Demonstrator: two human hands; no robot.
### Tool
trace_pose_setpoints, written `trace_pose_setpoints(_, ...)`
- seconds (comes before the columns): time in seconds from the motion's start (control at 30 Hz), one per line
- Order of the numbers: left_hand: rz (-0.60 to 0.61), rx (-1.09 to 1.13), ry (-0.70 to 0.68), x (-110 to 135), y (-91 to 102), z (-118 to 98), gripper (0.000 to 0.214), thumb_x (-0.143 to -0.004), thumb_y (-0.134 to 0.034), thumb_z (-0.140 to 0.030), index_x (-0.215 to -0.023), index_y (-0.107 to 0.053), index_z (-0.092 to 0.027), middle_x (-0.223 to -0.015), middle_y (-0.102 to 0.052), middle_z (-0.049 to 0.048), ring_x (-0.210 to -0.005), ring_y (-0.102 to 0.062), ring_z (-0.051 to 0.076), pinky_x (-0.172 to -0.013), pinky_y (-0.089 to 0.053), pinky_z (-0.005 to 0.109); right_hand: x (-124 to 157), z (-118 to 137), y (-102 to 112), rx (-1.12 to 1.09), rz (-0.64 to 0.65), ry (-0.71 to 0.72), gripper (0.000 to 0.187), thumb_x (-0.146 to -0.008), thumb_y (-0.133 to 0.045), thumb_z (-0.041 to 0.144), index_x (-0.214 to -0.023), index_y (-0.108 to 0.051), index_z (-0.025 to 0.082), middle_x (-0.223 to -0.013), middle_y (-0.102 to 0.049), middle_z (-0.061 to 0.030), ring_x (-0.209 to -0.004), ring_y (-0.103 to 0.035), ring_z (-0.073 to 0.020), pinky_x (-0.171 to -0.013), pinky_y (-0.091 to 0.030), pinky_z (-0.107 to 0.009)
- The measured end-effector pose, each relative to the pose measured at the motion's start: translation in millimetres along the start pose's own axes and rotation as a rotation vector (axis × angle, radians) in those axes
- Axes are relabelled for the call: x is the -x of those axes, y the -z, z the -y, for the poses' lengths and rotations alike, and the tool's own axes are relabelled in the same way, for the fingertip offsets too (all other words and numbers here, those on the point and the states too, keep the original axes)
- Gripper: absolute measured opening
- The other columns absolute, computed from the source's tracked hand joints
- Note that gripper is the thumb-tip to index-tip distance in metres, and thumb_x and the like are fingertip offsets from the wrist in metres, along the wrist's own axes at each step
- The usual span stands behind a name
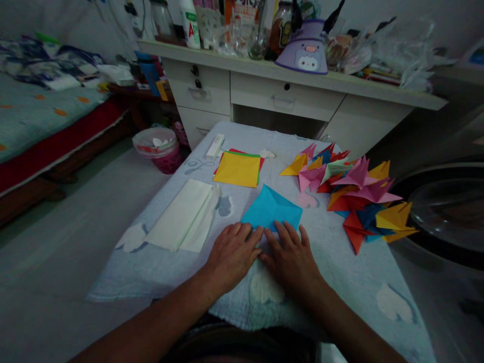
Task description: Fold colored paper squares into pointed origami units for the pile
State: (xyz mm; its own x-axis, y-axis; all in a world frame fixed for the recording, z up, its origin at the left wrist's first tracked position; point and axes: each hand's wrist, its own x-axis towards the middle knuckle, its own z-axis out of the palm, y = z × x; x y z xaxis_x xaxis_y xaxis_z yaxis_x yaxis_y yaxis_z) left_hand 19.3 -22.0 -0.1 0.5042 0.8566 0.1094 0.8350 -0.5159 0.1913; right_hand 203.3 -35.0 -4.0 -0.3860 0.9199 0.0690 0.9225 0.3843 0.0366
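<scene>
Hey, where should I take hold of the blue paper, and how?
Probably pinch the blue paper by its right corner, coming from the right: it lies low on the cloth, and that corner points outward uncovered, while the left hand and right hand cover parts of its near edge.

Single wide view from wearer's head, above and behind fingers (283, 234), facing forward and down. Fingers near, below frame centre. Around fingers, cloth-covered table (340, 302); beyond them, desk (257, 88) farther off; bed (49, 113) well left.
</scene>
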Motion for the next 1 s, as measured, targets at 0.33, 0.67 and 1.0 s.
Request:
trace_pose_setpoints(0.33, 0.041, -0.009, 0.017, -0.5, 0.9, 1.2, 0.049, -0.092, -0.057, -0.040, -0.138, -0.045, -0.030, -0.116, -0.055, 0.0048, -0.105, -0.047, 0.025, -0.093, -0.041, 0.041, 11.9, -12.3, -1.9, -0.029, 0.000, -0.051, 0.052, -0.093, -0.047, 0.053, -0.136, -0.053, 0.026, -0.149, -0.046, -0.0071, -0.137, -0.036, -0.0357, -0.112, -0.019, -0.062)
trace_pose_setpoints(0.67, 0.021, -0.037, 0.007, -5.7, 7.1, -2.0, 0.042, -0.091, -0.059, -0.039, -0.131, -0.051, -0.028, -0.110, -0.056, 0.0057, -0.101, -0.049, 0.026, -0.087, -0.043, 0.043, 17.1, -25.1, 5.2, -0.094, -0.026, -0.108, 0.042, -0.094, -0.050, 0.042, -0.130, -0.058, 0.021, -0.141, -0.055, -0.0073, -0.131, -0.042, -0.0333, -0.112, -0.019, -0.057)
trace_pose_setpoints(1.0, -0.016, -0.073, -0.130, -30.0, -2.6, -14.6, 0.016, -0.093, -0.052, -0.023, -0.108, -0.057, -0.018, -0.097, -0.058, 0.0054, -0.092, -0.052, 0.024, -0.077, -0.045, 0.039, -13.4, -54.6, -0.3, -0.364, -0.129, -0.387, 0.019, -0.087, -0.053, 0.026, -0.101, -0.064, 0.019, -0.107, -0.060, -0.0098, -0.097, -0.051, -0.0261, -0.083, -0.037, -0.039)
